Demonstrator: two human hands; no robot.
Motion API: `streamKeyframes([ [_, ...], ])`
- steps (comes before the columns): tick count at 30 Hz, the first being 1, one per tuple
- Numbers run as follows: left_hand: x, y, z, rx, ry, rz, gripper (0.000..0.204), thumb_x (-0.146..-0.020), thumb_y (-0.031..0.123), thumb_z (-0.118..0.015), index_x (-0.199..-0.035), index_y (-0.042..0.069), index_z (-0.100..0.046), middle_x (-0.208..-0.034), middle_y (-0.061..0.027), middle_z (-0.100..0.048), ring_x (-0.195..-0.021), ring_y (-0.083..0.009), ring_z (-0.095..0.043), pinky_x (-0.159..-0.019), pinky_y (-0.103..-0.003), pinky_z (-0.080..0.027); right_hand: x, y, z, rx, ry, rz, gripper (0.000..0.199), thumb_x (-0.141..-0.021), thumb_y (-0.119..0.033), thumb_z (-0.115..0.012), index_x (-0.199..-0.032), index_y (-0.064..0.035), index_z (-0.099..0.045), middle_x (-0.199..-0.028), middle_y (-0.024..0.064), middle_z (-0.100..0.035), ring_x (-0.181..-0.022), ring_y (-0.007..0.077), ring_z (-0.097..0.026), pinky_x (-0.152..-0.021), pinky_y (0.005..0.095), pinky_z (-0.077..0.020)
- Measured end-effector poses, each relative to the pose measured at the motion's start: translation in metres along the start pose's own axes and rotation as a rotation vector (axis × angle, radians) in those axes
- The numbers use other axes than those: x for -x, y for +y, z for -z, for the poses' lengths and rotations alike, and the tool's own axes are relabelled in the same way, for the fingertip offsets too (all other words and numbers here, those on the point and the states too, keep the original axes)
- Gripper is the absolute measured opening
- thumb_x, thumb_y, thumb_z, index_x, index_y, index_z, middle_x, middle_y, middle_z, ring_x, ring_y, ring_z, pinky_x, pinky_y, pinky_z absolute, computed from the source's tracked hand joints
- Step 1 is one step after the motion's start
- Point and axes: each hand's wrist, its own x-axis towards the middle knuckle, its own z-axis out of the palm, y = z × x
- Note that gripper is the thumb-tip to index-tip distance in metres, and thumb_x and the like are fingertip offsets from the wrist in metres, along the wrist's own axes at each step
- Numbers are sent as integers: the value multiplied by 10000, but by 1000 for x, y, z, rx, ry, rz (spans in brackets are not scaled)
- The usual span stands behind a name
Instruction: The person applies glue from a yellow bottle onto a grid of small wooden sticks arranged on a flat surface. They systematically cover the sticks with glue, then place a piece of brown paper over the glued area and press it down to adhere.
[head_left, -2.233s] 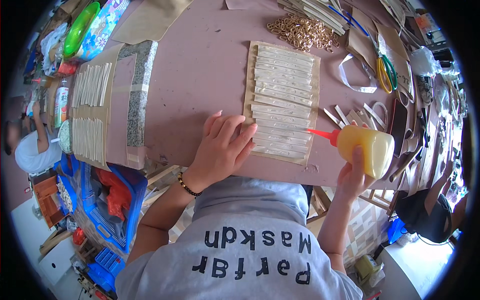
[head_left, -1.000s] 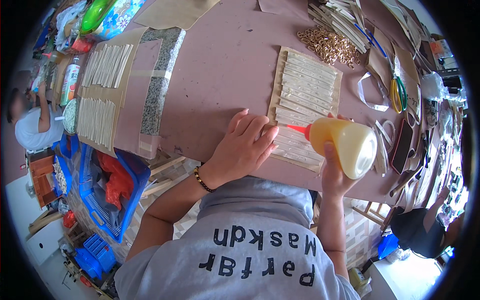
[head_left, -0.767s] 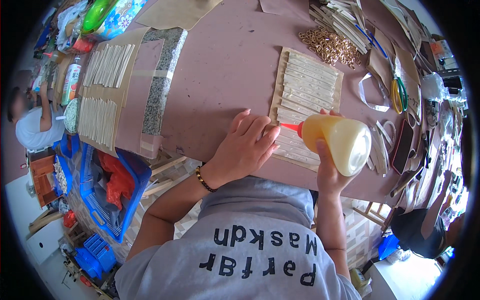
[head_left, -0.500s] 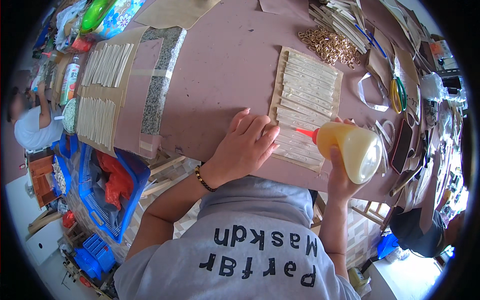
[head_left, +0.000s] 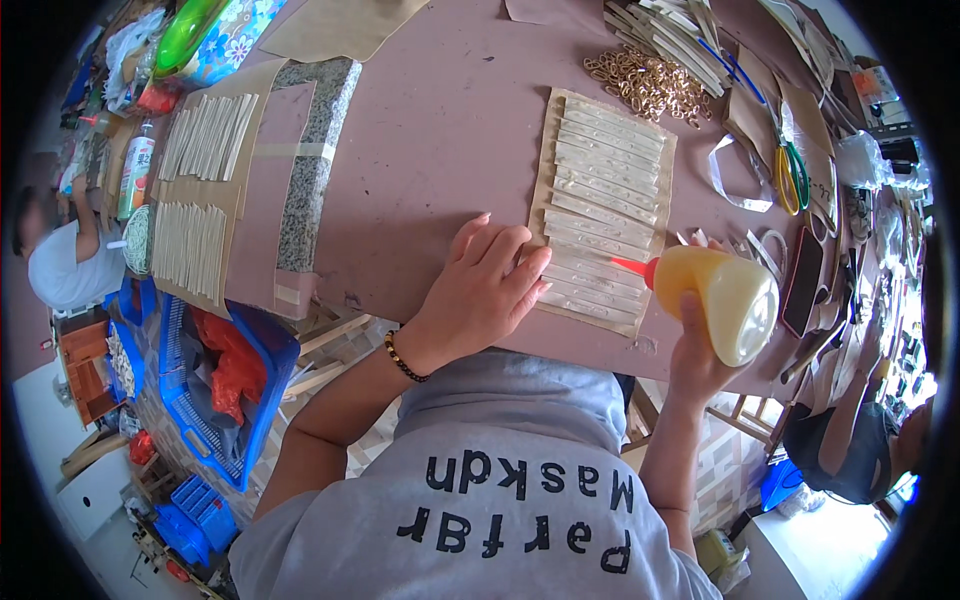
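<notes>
My right hand [head_left: 700, 345] is wrapped round a squeeze bottle [head_left: 715, 300] of pale yellow liquid, tipped on its side. Its red nozzle [head_left: 632, 267] points left, over a row of narrow pale strips [head_left: 610, 170] laid side by side on a tan sheet [head_left: 542, 165]. Shiny, clear wet spots dot many of the strips. My left hand [head_left: 485, 275] rests at the sheet's left edge with its fingers spread and slightly bent, fingertips touching the edge near the strip ends. Whether it pinches a strip end is hidden.
Beyond the sheet lies a pile of gold-coloured metal links [head_left: 645, 85]. Scissors [head_left: 790, 175] with yellow and green handles lie to the right. More strips [head_left: 190, 255] sit on a board at left, above a blue basket [head_left: 235, 455]. Other people sit at both sides.
The bottle and its nozzle have moved to the right along the strips in my right hand. My left hand stays at the sheet's left edge. The view has shifted slightly.
</notes>
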Motion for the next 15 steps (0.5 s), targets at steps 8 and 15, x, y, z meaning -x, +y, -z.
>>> streamKeyframes([
  [8, -1, 0, -1, -4, -3, 2, 340, -836, 210, -633, -1143, 80, -568, -1095, -99, -469, -1030, -262, -482, -1006, -503, -342, 2, 5, -2, 20, -3, 52, 522, -734, 5, -731, -1192, 79, -490, -1144, 200, -602, -1074, 299, -593, -931, 429, -471],
  [15, 0, 0, 0, -7, -1, -5, 335, -834, 205, -634, -1137, 79, -570, -1100, -98, -475, -1014, -249, -498, -1003, -506, -344, 4, 2, 14, 39, 58, 7, 511, -746, -3, -725, -1193, 73, -490, -1144, 194, -603, -1066, 298, -595, -935, 418, -467],
])
